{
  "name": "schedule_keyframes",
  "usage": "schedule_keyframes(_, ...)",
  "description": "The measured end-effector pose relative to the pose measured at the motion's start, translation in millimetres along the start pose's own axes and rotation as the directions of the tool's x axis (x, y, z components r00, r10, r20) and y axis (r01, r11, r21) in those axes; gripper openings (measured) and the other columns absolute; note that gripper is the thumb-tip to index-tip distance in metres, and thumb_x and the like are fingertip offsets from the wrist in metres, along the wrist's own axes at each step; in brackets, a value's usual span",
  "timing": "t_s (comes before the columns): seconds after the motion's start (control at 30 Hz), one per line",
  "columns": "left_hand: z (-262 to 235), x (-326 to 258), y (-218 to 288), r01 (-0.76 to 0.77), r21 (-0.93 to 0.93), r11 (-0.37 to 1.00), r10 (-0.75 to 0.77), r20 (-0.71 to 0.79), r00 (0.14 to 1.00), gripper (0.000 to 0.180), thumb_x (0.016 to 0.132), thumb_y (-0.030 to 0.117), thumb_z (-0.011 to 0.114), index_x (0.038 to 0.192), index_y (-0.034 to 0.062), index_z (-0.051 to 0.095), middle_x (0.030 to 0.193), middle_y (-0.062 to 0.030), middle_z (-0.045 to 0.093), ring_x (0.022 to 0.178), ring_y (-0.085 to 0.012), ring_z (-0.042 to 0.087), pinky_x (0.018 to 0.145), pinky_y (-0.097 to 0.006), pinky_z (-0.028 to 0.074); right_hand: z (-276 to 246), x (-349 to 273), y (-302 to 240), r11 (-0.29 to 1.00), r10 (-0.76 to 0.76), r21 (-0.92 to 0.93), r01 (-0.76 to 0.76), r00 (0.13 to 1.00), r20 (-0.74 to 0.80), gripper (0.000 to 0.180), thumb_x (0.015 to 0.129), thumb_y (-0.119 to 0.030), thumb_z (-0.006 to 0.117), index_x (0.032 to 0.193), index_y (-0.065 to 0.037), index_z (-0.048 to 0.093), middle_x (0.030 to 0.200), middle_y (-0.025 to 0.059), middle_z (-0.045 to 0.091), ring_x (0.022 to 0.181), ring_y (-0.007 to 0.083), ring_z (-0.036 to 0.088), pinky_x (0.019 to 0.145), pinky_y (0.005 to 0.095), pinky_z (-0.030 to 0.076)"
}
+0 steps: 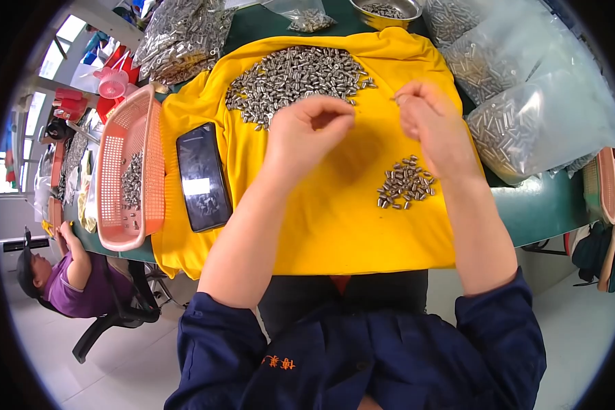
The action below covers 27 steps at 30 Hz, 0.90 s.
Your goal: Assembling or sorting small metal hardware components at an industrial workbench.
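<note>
So the main thing here is which hand is nearer to what. The left hand (304, 133) is right by the big pile (294, 75) of little metal bits and covers part of its near edge in this view, so most of the pile lies beyond it, to the far side and a bit left. That pile runs longest left to right, but the bits in it point every which way, so there's no shared long axis to line up with.

The right hand (430, 123) is the nearer one to the small pile (406, 183), which sits on the near side of it, just left of the wrist, well apart from the big one. Both piles are on the yellow cloth (362, 239).

Hands: the left is loosely curled, thumb and fingers coming together, and I honestly can't tell if there's anything in the tips. The right has thumb and finger pinched, maybe on a tiny bit, but it's too blurry to swear to.

The bits themselves look like short, stubby cylinders, shiny silver-grey with darker patches, some seemingly rounded at one end.
</note>
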<state>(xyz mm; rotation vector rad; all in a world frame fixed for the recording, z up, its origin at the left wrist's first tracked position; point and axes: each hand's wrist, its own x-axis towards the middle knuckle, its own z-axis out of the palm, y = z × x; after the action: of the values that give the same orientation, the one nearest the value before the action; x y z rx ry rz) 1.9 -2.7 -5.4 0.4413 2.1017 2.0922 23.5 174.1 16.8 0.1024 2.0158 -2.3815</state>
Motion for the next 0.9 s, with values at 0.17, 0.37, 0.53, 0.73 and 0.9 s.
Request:
schedule_keyframes(0.17,26.5,-17.5,6.5,-0.386,0.393,0.835,0.239,0.373,0.896,0.013,0.068,0.01,0.063,0.081,0.0071,0.063,0.074,-0.0083,0.062,0.07,-0.0254,0.059,0.063,-0.031,0.048,-0.9,-1.2,-5.1,0.974,-0.194,-0.131,0.183,0.978,-0.078,0.006,0.082,-0.009,0.05,0.083,-0.003,0.051,0.065,-0.0055,0.043,0.058,0.0004,0.035,0.05,0.0162,0.03)
schedule_keyframes(0.37,32.5,-22.0,6.9,-0.468,0.393,0.791,0.285,0.44,0.852,0.016,0.068,0.005,0.064,0.084,0.0062,0.063,0.086,-0.009,0.062,0.076,-0.024,0.06,0.067,-0.029,0.048,4.3,-5.3,-6.9,0.953,-0.212,-0.224,0.205,0.977,-0.009,0.003,0.084,-0.006,0.046,0.085,-0.003,0.047,0.065,-0.0051,0.038,0.055,0.0015,0.032,0.049,0.0162,0.027)
schedule_keyframes(0.53,-1.7,4.1,2.3,-0.47,0.636,0.613,0.463,0.192,0.865,0.017,0.07,0.01,0.064,0.087,0.0082,0.064,0.085,-0.009,0.06,0.08,-0.0254,0.058,0.07,-0.031,0.047,2.3,-2.3,-4.2,0.96,-0.201,-0.207,0.191,0.979,-0.029,0.004,0.084,-0.007,0.047,0.084,-0.003,0.049,0.064,-0.0057,0.04,0.057,0.0009,0.034,0.049,0.0163,0.028)
schedule_keyframes(0.73,-4.6,13.3,-3.7,-0.318,0.873,0.37,0.433,0.14,0.89,0.016,0.067,0.018,0.068,0.082,0.0128,0.066,0.085,-0.0054,0.052,0.083,-0.0242,0.052,0.072,-0.034,0.044,9.5,-3.3,1.0,0.953,-0.214,-0.22,0.209,0.977,0.002,0.005,0.084,-0.009,0.049,0.084,-0.004,0.05,0.065,-0.0064,0.043,0.057,0.0001,0.034,0.049,0.0165,0.028)
schedule_keyframes(0.9,-1.5,15.9,-9.8,-0.322,0.876,0.36,0.425,0.153,0.892,0.016,0.066,0.017,0.067,0.082,0.0128,0.066,0.084,-0.0053,0.052,0.082,-0.024,0.052,0.071,-0.034,0.044,7.0,-2.1,3.0,0.945,-0.209,-0.255,0.206,0.978,0.015,0.006,0.084,-0.009,0.049,0.084,-0.003,0.05,0.065,-0.0041,0.046,0.057,0.0014,0.037,0.049,0.0179,0.031)
